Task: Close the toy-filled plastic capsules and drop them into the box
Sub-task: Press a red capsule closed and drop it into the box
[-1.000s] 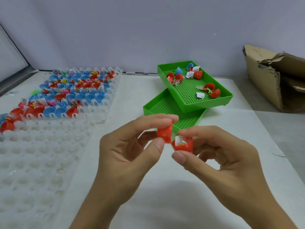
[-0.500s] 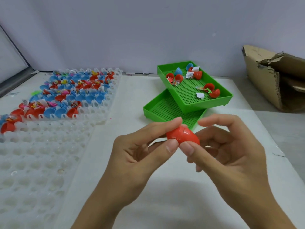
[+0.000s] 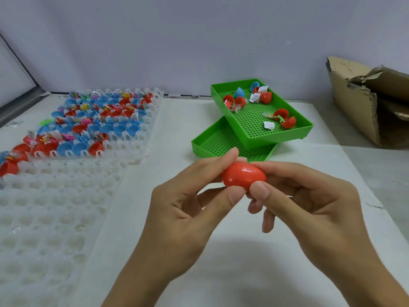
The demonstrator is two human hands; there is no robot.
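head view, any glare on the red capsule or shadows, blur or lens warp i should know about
Head view: the red capsule, pinched between the left hand and right hand, carries only small pale highlights; a soft grey shadow lies on the white table below the hands; light is even and diffuse; the cardboard box and the frame's edges look stretched by the wide lens; the whole picture is slightly soft.

Both forearms are reaching in from the bottom edge and meeting in the middle. The left hand (image 3: 188, 209) is pinching one end of a red capsule (image 3: 243, 177) between thumb and forefinger, while the right hand (image 3: 309, 209) is gripping the other end, its lower fingers loosely curled beneath.
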